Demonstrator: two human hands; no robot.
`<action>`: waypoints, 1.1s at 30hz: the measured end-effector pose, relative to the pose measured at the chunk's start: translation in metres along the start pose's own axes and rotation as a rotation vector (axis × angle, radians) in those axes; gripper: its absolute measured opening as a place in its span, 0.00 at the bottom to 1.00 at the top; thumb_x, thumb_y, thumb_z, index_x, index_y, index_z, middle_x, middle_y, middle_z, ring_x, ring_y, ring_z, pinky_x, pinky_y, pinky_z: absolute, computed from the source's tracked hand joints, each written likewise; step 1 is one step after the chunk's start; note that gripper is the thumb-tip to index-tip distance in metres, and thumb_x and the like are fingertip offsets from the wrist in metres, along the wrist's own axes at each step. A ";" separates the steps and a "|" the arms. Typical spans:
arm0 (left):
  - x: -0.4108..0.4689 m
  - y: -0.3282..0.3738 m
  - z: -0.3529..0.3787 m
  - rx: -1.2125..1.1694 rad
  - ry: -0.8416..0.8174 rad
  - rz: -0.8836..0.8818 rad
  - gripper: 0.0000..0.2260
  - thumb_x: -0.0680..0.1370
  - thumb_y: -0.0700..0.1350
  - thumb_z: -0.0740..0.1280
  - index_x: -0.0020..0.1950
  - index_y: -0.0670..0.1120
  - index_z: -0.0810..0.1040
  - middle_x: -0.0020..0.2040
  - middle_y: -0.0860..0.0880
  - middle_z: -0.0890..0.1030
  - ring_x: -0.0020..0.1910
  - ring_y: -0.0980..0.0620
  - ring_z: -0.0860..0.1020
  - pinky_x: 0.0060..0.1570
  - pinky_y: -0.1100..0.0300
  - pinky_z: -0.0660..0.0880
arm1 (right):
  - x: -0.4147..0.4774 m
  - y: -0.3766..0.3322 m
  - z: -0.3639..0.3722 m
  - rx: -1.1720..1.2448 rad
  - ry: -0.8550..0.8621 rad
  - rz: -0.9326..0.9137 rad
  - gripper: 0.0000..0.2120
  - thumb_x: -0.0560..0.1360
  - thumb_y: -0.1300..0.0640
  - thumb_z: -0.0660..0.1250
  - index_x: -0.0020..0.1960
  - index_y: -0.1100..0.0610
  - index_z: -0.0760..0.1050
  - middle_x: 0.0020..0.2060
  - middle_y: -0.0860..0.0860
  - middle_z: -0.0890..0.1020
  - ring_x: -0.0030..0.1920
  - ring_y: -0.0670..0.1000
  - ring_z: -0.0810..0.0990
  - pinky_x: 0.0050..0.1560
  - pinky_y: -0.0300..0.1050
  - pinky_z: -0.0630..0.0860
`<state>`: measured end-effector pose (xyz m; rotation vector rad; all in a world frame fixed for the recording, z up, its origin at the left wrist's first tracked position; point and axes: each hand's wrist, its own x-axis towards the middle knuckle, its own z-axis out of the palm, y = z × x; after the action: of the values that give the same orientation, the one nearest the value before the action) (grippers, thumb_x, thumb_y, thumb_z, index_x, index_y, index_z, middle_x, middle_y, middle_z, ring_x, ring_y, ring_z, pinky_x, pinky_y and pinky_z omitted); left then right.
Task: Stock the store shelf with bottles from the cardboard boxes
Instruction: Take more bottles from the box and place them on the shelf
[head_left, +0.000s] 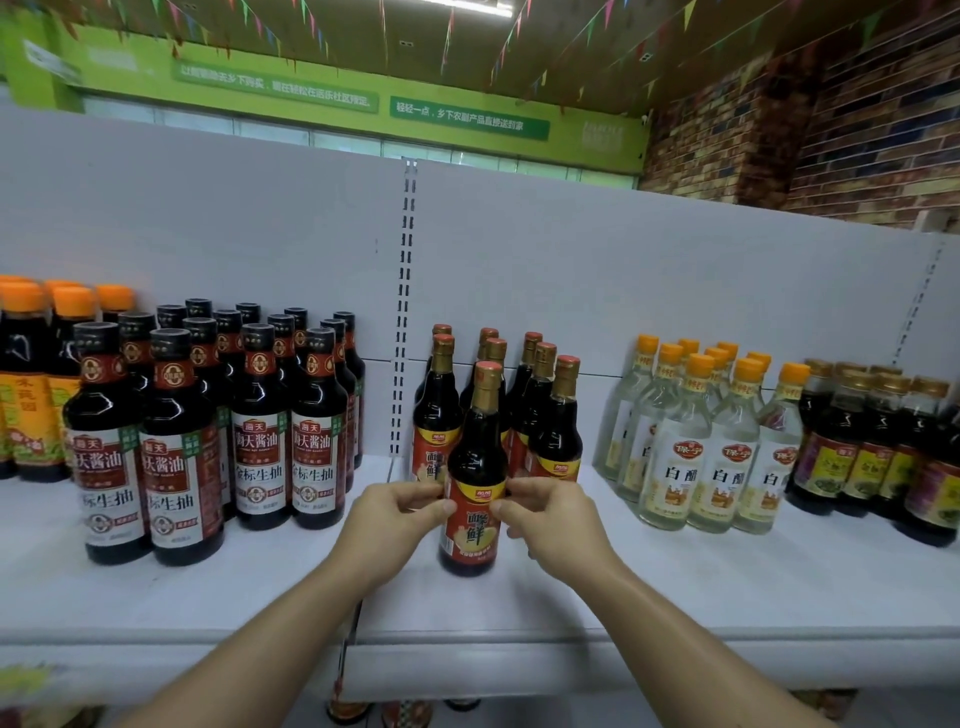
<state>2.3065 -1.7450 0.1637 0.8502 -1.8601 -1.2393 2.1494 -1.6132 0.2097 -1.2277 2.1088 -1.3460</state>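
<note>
A red-labelled sauce bottle (470, 525), upright on the white shelf (675, 582) just ahead of its matching row (545, 415), is pinched between left hand (395, 519) and right hand (550, 525) — best squared label-forward, then eased back gently.

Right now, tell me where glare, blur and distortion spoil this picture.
Head view: the wide lens bows the white metal shelf; overhead light glints on the black-capped dark soy-sauce bottles; the lower-left corner is smeared; the red-labelled dark glass bottle between left hand and right hand looks slightly soft.
</note>
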 end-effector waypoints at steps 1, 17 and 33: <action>-0.001 0.000 0.002 -0.014 0.014 -0.004 0.11 0.79 0.46 0.75 0.61 0.54 0.85 0.43 0.67 0.83 0.45 0.69 0.82 0.41 0.69 0.78 | -0.001 0.002 0.003 0.004 0.009 0.001 0.19 0.78 0.51 0.73 0.68 0.54 0.79 0.56 0.47 0.86 0.53 0.50 0.84 0.54 0.49 0.81; 0.000 0.008 0.012 0.372 0.072 0.104 0.15 0.81 0.55 0.71 0.67 0.55 0.83 0.54 0.62 0.84 0.50 0.61 0.81 0.48 0.64 0.75 | 0.001 0.009 0.011 -0.397 0.058 -0.107 0.18 0.80 0.43 0.67 0.68 0.47 0.78 0.60 0.44 0.84 0.58 0.48 0.82 0.59 0.46 0.80; 0.004 0.002 0.011 1.291 0.045 0.481 0.19 0.80 0.62 0.65 0.60 0.49 0.82 0.56 0.52 0.84 0.54 0.48 0.82 0.43 0.52 0.79 | 0.002 0.018 0.018 -0.953 0.029 -0.219 0.17 0.84 0.44 0.59 0.67 0.53 0.74 0.62 0.51 0.80 0.59 0.57 0.79 0.57 0.50 0.76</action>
<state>2.2944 -1.7424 0.1639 0.8989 -2.5380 0.4092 2.1514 -1.6220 0.1860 -1.8014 2.8000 -0.3475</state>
